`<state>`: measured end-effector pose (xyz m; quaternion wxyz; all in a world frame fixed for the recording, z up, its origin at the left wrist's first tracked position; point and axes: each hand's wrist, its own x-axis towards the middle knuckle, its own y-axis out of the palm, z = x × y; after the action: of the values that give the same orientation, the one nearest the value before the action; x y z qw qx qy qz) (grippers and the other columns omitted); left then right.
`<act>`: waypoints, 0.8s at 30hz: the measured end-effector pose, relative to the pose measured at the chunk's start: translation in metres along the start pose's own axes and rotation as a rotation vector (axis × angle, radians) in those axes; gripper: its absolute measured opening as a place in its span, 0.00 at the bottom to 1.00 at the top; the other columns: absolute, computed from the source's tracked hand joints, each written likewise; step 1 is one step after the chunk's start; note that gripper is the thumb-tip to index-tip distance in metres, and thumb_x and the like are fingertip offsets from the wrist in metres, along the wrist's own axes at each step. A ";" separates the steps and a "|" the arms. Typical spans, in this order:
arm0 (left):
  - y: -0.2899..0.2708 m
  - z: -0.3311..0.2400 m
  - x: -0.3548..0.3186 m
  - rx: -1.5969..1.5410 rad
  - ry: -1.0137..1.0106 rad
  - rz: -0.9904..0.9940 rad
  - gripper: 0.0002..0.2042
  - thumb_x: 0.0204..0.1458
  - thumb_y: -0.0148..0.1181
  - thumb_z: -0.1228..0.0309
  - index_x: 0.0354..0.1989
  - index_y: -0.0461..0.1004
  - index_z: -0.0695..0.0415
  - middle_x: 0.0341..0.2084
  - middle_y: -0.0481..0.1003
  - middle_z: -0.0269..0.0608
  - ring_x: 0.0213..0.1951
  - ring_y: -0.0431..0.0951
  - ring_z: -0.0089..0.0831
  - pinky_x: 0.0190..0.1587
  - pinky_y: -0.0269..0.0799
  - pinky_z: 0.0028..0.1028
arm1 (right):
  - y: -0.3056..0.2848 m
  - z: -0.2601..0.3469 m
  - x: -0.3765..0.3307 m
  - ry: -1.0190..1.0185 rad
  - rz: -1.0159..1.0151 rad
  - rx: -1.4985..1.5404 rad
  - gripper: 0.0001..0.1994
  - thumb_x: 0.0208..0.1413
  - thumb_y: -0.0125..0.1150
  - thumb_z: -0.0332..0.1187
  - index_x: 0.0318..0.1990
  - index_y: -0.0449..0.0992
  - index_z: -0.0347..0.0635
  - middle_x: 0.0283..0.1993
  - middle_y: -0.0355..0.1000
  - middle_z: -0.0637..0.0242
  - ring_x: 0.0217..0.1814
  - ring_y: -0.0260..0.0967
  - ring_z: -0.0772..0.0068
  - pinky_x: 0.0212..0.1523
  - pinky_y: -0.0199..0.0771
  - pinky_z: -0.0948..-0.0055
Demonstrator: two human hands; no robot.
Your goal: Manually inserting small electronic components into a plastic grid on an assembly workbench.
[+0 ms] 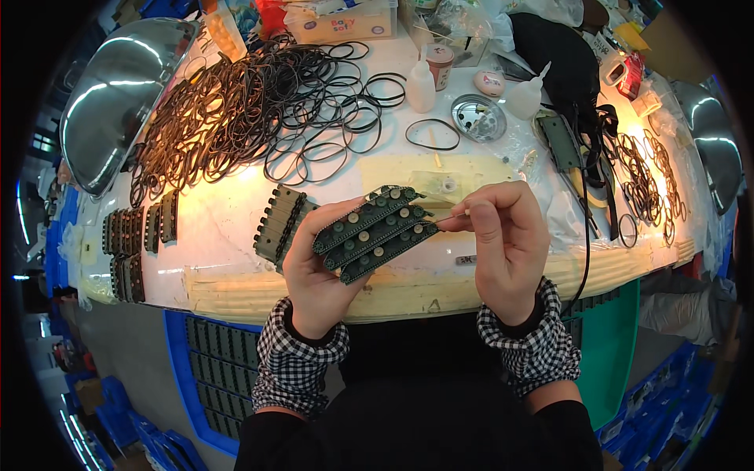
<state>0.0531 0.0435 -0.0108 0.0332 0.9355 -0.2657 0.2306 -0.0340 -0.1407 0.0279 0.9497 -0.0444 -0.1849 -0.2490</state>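
My left hand [318, 271] holds three dark green circuit strips [375, 230] fanned out side by side, each with a row of small round parts. My right hand [506, 247] is closed on a thin pale stick [455, 217] whose tip touches the right end of the strips. Both hands hover over the near edge of the white worktable [228, 212]. A short stack of similar green strips [280, 224] lies on the table just left of my left hand.
A big heap of black rubber rings [243, 110] covers the far left of the table, a smaller pile [648, 177] at right. Two white squeeze bottles [421, 85], a round metal dish [479, 118], lamp shades [118, 94], more strip stacks [137, 231] and a blue tray [212, 369] below.
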 end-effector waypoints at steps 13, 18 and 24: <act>0.000 0.002 0.000 0.000 0.010 -0.010 0.25 0.43 0.67 0.84 0.52 0.67 0.65 0.49 0.73 0.48 0.50 0.75 0.32 0.54 0.72 0.30 | 0.000 -0.004 0.001 -0.042 -0.045 -0.046 0.05 0.63 0.54 0.26 0.37 0.69 0.32 0.32 0.73 0.64 0.33 0.76 0.77 0.36 0.75 0.80; 0.000 0.003 0.000 0.011 0.015 -0.010 0.24 0.44 0.67 0.84 0.52 0.67 0.65 0.49 0.73 0.49 0.50 0.75 0.32 0.54 0.72 0.30 | -0.019 -0.013 0.022 -0.428 -0.123 -0.724 0.03 0.55 0.61 0.23 0.33 0.72 0.37 0.30 0.72 0.62 0.31 0.72 0.66 0.31 0.70 0.73; 0.000 -0.002 0.000 0.042 0.018 0.003 0.24 0.43 0.67 0.83 0.51 0.68 0.65 0.49 0.73 0.49 0.50 0.74 0.33 0.55 0.71 0.31 | -0.015 -0.005 0.022 -0.564 -0.110 -0.810 0.06 0.50 0.65 0.23 0.33 0.73 0.37 0.32 0.71 0.61 0.33 0.68 0.61 0.34 0.68 0.67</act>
<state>0.0523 0.0437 -0.0095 0.0158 0.9335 -0.2618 0.2443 -0.0222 -0.1650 0.0316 0.7546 -0.4657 -0.3249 -0.3289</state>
